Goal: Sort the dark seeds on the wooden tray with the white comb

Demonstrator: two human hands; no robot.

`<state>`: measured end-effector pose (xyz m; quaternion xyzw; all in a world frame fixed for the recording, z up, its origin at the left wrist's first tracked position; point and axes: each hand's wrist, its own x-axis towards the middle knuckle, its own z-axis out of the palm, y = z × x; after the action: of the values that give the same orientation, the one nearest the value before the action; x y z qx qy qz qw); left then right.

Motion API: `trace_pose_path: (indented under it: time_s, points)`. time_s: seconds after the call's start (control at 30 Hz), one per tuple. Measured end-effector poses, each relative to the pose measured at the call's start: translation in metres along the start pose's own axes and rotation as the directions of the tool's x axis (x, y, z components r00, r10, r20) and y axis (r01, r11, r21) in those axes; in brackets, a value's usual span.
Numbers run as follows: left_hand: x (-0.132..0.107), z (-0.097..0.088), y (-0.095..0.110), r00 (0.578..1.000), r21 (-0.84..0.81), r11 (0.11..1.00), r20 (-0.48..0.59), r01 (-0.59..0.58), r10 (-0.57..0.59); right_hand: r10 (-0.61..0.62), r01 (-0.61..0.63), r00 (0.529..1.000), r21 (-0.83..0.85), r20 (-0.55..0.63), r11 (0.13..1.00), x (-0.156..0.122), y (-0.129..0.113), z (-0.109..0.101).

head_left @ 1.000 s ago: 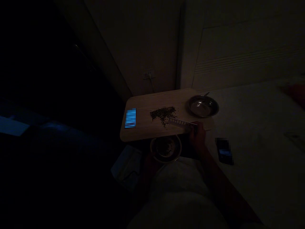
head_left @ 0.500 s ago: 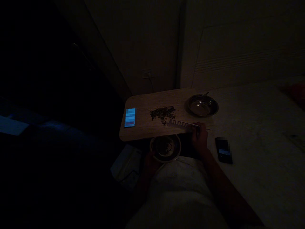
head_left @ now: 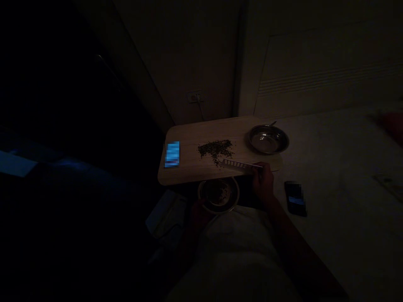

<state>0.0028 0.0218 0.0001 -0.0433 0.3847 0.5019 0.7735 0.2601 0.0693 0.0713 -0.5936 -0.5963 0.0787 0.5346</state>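
Head view, very low light. Legible writing: none. The lit blue screen of the small rectangular phone [head_left: 172, 154] is blurred, and the second, dark rectangular phone [head_left: 295, 198] shows only a faint blurred glow. The right hand [head_left: 263, 181] has its fingers curled tight around the handle of a long pale-bladed knife [head_left: 239, 165] with a row of small holes along the blade. The knife's long axis runs roughly left to right along the near edge of the light wooden tabletop [head_left: 195, 134]. Its tip points left and slightly away from the person; the handle end is on the right, hidden in the fist. The blade lies low over the tabletop, but contact cannot be told. The tip sits just beside the near-right edge of a loose heap of dark chopped bits [head_left: 215, 148], spread mid-tabletop. A round shiny steel bowl [head_left: 268, 139] stands at the far right of the tabletop, near the heap but apart from it. A second round bowl with a pale rim [head_left: 218, 194] holds some dark bits; it sits below the near tabletop edge, just left of the right hand. The left hand [head_left: 199, 208] is at this bowl's near-left rim, too dim to tell how its fingers lie. The lit phone lies flat at the left end of the tabletop. The dark phone lies on the pale bed [head_left: 340, 167], just right of the right hand.
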Motion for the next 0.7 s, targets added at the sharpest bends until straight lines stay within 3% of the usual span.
trace_pose_path:
  time_s: [0.13, 0.47, 0.6, 0.7]
  points:
    - [-0.001, 0.001, 0.000, 0.999, 0.006, 0.999, -0.016, -0.048, 0.048, 0.028, -0.029, 0.998, 0.027, 0.050, 0.999, -0.003, 0.001, -0.002]
    - [0.000, -0.002, 0.000, 1.000, 0.008, 1.000, 0.013, 0.006, -0.006, 0.023, -0.051, 0.982, 0.149, 0.185, 0.988, -0.003, -0.010, -0.010]
    - [0.000, -0.004, 0.000, 1.000, 0.016, 1.000, 0.016, 0.011, -0.011, 0.087, -0.107, 0.988, 0.167, 0.126, 0.980, -0.001, -0.004, -0.015]
    - [0.000, -0.005, 0.000, 0.997, 0.005, 1.000, 0.082, 0.005, -0.005, 0.106, -0.109, 0.994, 0.110, 0.029, 0.988, 0.001, 0.000, -0.021]
